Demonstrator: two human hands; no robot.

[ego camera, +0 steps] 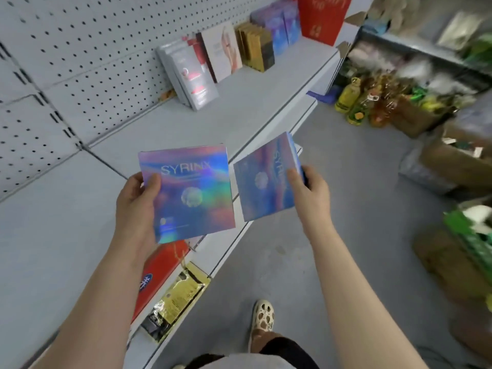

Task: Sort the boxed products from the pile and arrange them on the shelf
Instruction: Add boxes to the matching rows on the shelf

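Observation:
My left hand (138, 201) grips a flat holographic blue-purple box marked SYRINX (194, 193) by its left edge, above the front of the grey shelf (253, 102). My right hand (308, 187) holds a second, matching holographic box (263, 182) by its right side, tilted, just past the shelf's front edge. Farther along the shelf stand sorted boxes in rows: white-and-red ones (191, 75), a white box with a hand picture (223, 53), gold ones (257, 47) and matching holographic ones (279, 27).
A red box (159, 270) and a gold foil pack (175, 302) lie on the shelf below my left arm. A pegboard wall (66, 49) backs the shelf. Cardboard cartons (458, 161), bottles (346, 97) and mixed goods crowd the floor at right. My foot (262, 318) stands on grey floor.

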